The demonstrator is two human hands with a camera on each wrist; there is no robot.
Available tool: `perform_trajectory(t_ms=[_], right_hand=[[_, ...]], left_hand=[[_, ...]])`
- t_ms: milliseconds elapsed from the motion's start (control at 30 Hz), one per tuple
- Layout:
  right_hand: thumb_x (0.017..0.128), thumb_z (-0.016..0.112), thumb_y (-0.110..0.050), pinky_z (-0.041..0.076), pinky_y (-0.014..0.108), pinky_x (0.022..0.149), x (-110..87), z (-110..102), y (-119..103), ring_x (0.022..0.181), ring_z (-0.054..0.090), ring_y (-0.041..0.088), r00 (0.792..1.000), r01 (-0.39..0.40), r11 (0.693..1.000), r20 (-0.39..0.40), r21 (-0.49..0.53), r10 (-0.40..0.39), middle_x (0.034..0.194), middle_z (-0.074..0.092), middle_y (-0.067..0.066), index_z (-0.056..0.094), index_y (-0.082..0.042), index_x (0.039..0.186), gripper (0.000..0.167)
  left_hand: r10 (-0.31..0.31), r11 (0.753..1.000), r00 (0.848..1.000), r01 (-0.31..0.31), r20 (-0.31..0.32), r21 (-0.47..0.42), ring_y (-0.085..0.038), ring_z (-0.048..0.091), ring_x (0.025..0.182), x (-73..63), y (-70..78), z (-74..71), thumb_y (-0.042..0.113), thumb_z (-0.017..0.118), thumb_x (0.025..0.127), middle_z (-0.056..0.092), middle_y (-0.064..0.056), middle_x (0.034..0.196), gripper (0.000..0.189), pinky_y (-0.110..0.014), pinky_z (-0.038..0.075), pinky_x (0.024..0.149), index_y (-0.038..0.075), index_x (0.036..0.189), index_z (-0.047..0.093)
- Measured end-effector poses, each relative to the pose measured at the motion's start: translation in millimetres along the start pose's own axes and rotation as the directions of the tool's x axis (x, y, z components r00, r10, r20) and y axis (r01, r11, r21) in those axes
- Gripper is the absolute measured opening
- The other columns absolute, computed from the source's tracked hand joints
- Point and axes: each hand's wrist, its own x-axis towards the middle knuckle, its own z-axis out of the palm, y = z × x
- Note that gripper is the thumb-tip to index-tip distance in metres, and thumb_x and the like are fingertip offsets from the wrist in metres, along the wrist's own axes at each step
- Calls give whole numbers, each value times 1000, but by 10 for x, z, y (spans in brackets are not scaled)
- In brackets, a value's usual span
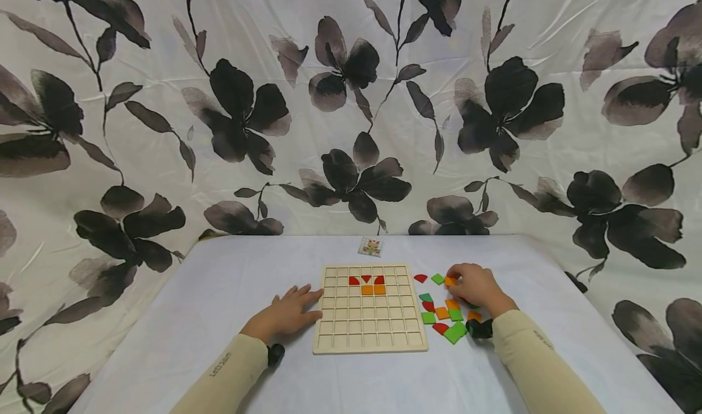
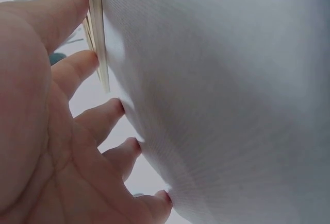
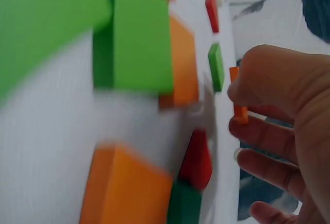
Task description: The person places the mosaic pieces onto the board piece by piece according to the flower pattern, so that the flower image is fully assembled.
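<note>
My left hand (image 1: 287, 311) lies with fingers spread at the left side of a wooden grid board (image 1: 357, 327). In the left wrist view, thumb and index fingertip touch the edge of the board (image 2: 97, 28), while the other fingertips rest on the cloth. Near the board's top sit red pieces (image 1: 353, 281) in a row, above two orange square tiles (image 1: 367, 290). To the right of the board, my right hand (image 1: 475, 286) pinches an orange tile (image 3: 240, 112) between thumb and fingers, above the loose pieces.
Loose green, red, orange and dark green pieces lie between board and right hand, including a green tile (image 1: 455, 332) and a red piece (image 1: 420, 278). A small patterned card (image 1: 370, 247) lies behind the board. Floral fabric (image 1: 340, 115) hangs behind the white-covered table (image 1: 230, 267).
</note>
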Motion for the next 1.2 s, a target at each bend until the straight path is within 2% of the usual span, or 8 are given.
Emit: perform_trajectory(t_ms=[167,433,633,967,1200], right_hand=[[84,71,-27,38,54,98,-3,10,-183,104,56,28,998,40,998,-39,37,-39,115,68,7,68,-14,113,32],[83,71,-21,45,52,101,26,53,-483,111,55,29,994,101,977,-62,187,-91,116,65,5,69,-14,113,31],[83,72,-19,46,49,101,58,132,-708,112,57,28,990,140,962,-50,235,-132,116,65,2,70,-16,111,29],[85,72,-22,43,49,104,71,303,-1113,117,58,26,963,268,937,-71,225,-258,112,69,-1,72,-16,111,27],[89,70,-25,40,53,101,125,458,-1329,114,60,26,920,391,913,-64,117,-386,113,71,0,73,-16,111,24]], left_hand=[[0,1000,1000,0,2,-4,-42,22,146,-10,12,-14,50,54,95,32,-12,157,61,-73,15,110,26,149,40],[17,1000,1000,-17,2,-10,-44,22,146,-32,26,-51,48,54,95,32,-13,157,60,-74,15,109,24,149,40],[6,1000,1000,-6,-1,-7,-44,22,146,-11,17,-32,51,55,94,33,-13,157,62,-73,15,109,25,149,40],[0,1000,1000,0,-6,-6,-43,23,146,3,-9,10,50,55,94,33,-12,157,61,-73,15,109,26,149,40],[21,1000,1000,-21,-13,-15,-44,23,145,3,-14,12,48,56,95,33,-13,157,61,-74,15,109,25,149,40]])
